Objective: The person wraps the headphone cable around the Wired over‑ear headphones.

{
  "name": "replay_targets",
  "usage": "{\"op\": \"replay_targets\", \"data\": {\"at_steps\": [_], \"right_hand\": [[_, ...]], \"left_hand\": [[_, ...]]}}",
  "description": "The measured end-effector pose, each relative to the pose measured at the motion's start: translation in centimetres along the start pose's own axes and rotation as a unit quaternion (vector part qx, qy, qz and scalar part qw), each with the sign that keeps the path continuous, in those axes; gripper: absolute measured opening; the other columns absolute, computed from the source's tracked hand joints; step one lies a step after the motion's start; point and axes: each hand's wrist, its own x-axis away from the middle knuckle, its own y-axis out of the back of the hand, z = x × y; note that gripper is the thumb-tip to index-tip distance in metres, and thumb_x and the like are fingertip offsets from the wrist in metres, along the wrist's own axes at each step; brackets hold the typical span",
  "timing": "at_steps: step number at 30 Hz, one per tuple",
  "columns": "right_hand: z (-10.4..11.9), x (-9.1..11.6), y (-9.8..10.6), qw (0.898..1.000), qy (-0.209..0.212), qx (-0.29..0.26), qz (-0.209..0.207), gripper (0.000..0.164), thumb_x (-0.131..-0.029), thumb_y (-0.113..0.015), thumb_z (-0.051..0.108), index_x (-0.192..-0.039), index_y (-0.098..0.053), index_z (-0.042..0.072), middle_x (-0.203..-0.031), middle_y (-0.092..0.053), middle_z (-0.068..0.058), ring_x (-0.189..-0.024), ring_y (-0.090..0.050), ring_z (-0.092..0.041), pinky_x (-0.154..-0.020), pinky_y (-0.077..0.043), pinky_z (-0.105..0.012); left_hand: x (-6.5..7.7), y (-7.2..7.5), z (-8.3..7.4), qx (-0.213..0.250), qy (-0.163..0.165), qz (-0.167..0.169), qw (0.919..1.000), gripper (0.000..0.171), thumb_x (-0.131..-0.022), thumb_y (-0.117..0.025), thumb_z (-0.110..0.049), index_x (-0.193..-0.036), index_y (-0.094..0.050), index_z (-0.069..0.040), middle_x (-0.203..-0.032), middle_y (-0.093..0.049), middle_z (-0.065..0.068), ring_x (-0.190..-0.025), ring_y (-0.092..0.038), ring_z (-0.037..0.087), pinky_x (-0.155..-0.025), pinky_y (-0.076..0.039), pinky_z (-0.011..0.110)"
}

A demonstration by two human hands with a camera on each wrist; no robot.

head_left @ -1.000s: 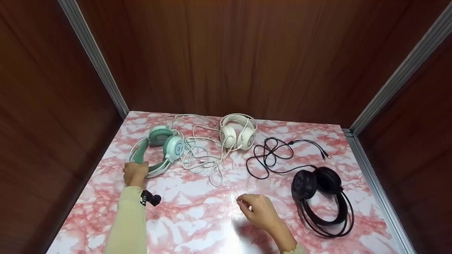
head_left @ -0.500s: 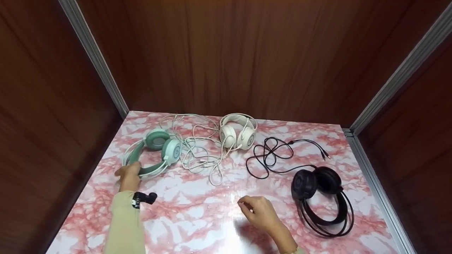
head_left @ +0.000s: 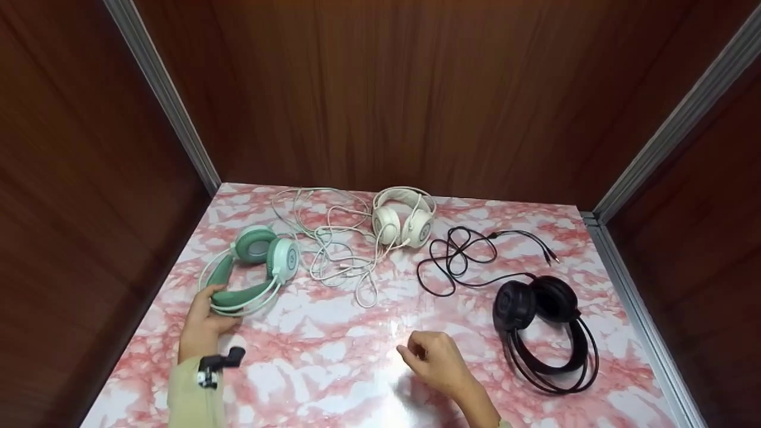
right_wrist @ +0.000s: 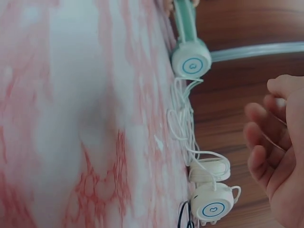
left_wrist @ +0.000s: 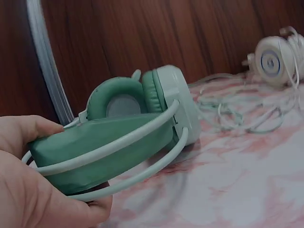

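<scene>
At the left of the table, my left hand (head_left: 201, 327) grips the padded headband of the green headphones (head_left: 241, 297), thumb on one side and fingers on the other. In the left wrist view the headband (left_wrist: 104, 142) is tilted up toward the camera, with the ear cups beyond it. A pale cable runs from these headphones into a tangle (head_left: 351, 261) beside the white headphones (head_left: 420, 229). My right hand (head_left: 439, 359) hovers over the table's front middle, fingers loosely curled and holding nothing; the right wrist view shows its bent fingers (right_wrist: 256, 135).
Black headphones (head_left: 514, 306) lie on the right, their black cable (head_left: 455, 273) looped toward the middle. Brown wood-grain panels (head_left: 380, 101) enclose the back and sides of the red-and-white marbled table (head_left: 315, 356). Grey metal strips (head_left: 172, 101) line the corners.
My left hand has drawn the green headphones toward me and slightly left, away from the cable tangle. The right hand has stayed nearly in place.
</scene>
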Motion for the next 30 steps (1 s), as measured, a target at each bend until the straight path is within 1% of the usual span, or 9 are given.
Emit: {"op": "replay_targets", "data": {"at_steps": [2,4,7,9,12,15,18,23,30], "right_hand": [[0.3,0.1,0.1,1.0,0.004,-0.011,-0.011,0.041,-0.084,-0.075,0.011,-0.061,-0.043,0.021,-0.055,-0.036,0.019,-0.05,-0.03,0.009,-0.044,-0.027,-0.009],[0.5,0.2,0.2,1.0,0.006,-0.015,-0.019,0.043,-0.083,-0.075,0.01,-0.06,-0.041,0.02,-0.054,-0.033,0.018,-0.05,-0.026,0.009,-0.043,-0.024,-0.009],[0.6,0.4,0.4,0.999,0.001,-0.018,-0.026,0.042,-0.084,-0.074,0.01,-0.06,-0.041,0.02,-0.053,-0.034,0.017,-0.049,-0.027,0.009,-0.043,-0.025,-0.01],[0.6,0.5,0.5,0.999,0.002,-0.017,-0.034,0.041,-0.084,-0.075,0.009,-0.06,-0.042,0.021,-0.052,-0.035,0.016,-0.049,-0.027,0.009,-0.042,-0.025,-0.01],[0.5,0.8,0.5,0.999,-0.001,-0.017,-0.044,0.042,-0.083,-0.075,0.008,-0.06,-0.042,0.021,-0.052,-0.035,0.017,-0.049,-0.027,0.009,-0.043,-0.024,-0.009],[0.4,1.2,0.5,0.999,-0.009,-0.02,-0.045,0.042,-0.083,-0.075,0.007,-0.06,-0.042,0.021,-0.053,-0.035,0.018,-0.049,-0.027,0.009,-0.042,-0.024,-0.009],[0.2,1.5,0.6,0.999,-0.025,-0.028,-0.039,0.041,-0.085,-0.073,0.009,-0.061,-0.043,0.021,-0.053,-0.036,0.017,-0.048,-0.029,0.008,-0.041,-0.026,-0.011],[-0.1,1.9,0.9,0.998,-0.043,-0.036,-0.036,0.041,-0.086,-0.073,0.01,-0.062,-0.043,0.021,-0.054,-0.035,0.018,-0.048,-0.029,0.007,-0.041,-0.027,-0.013],[-0.2,1.9,1.4,0.997,-0.041,-0.037,-0.048,0.041,-0.085,-0.074,0.009,-0.06,-0.043,0.021,-0.052,-0.035,0.017,-0.047,-0.028,0.008,-0.04,-0.026,-0.012]], "left_hand": [[0.0,0.6,0.4,0.097,0.028,0.009,0.9948,0.041,-0.094,-0.06,-0.017,-0.129,-0.04,-0.015,-0.113,-0.056,0.005,-0.099,-0.057,0.024,-0.094,-0.042,0.039],[0.4,1.0,1.2,0.112,0.012,0.016,0.9935,0.052,-0.094,-0.056,-0.017,-0.139,-0.031,-0.019,-0.124,-0.05,0.004,-0.107,-0.054,0.024,-0.096,-0.042,0.042],[1.3,1.3,2.5,0.119,-0.047,0.023,0.9915,0.059,-0.092,-0.046,-0.013,-0.144,-0.02,-0.021,-0.121,-0.048,0.007,-0.102,-0.057,0.027,-0.089,-0.045,0.043],[2.2,1.4,3.3,0.133,-0.112,0.016,0.9846,0.061,-0.089,-0.042,-0.006,-0.144,-0.019,-0.021,-0.107,-0.051,0.011,-0.086,-0.061,0.027,-0.079,-0.05,0.041],[3.5,1.1,4.3,0.166,-0.211,-0.037,0.9627,0.041,-0.082,-0.042,0.002,-0.121,-0.04,-0.011,-0.073,-0.051,0.009,-0.054,-0.054,0.024,-0.056,-0.05,0.036],[4.9,1.0,4.9,0.186,-0.272,-0.072,0.9414,0.014,-0.077,-0.044,0.006,-0.085,-0.051,-0.003,-0.059,-0.045,0.005,-0.043,-0.044,0.019,-0.044,-0.043,0.031],[6.1,1.1,5.3,0.229,-0.27,-0.05,0.9339,0.017,-0.073,-0.043,0.009,-0.063,-0.041,-0.004,-0.052,-0.04,0.003,-0.042,-0.038,0.016,-0.04,-0.036,0.028],[7.9,0.8,6.3,0.271,-0.234,0.033,0.9331,0.017,-0.076,-0.036,0.01,-0.072,-0.038,-0.006,-0.05,-0.036,0.003,-0.04,-0.033,0.017,-0.039,-0.03,0.029],[10.4,-2.0,7.7,0.223,-0.212,0.117,0.9443,0.014,-0.082,-0.034,0.007,-0.078,-0.038,-0.005,-0.05,-0.038,0.004,-0.042,-0.037,0.016,-0.042,-0.035,0.027]]}}
